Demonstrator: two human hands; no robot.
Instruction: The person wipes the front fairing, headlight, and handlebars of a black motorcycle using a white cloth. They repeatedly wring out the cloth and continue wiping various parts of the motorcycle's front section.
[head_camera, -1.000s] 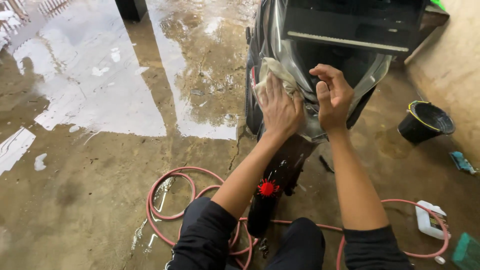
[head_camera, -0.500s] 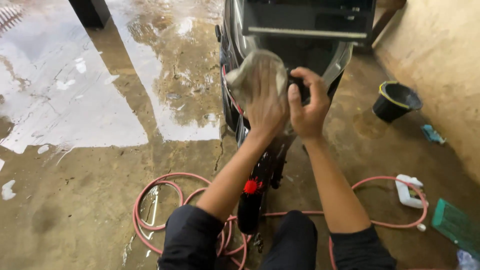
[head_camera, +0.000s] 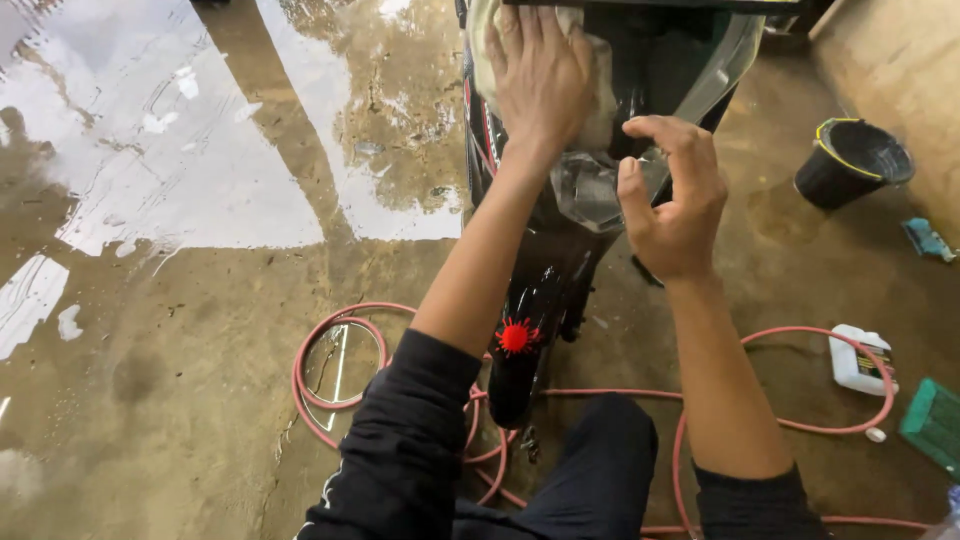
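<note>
Soft daylight fills the picture, and it is bright enough to see well. The wet floor (head_camera: 180, 170) shines white at the upper left, like a mirror of the sky. Shadows are soft and faint. The black motorbike (head_camera: 550, 270) shows small shiny spots. The picture looks sharp, with little blur.

A pink hose (head_camera: 340, 330) lies coiled on the wet concrete floor (head_camera: 180, 380) — puddles shine at upper left. A black bucket (head_camera: 852, 160) stands by the wall, a white jug (head_camera: 860, 360) near a green brush (head_camera: 935, 425).
</note>
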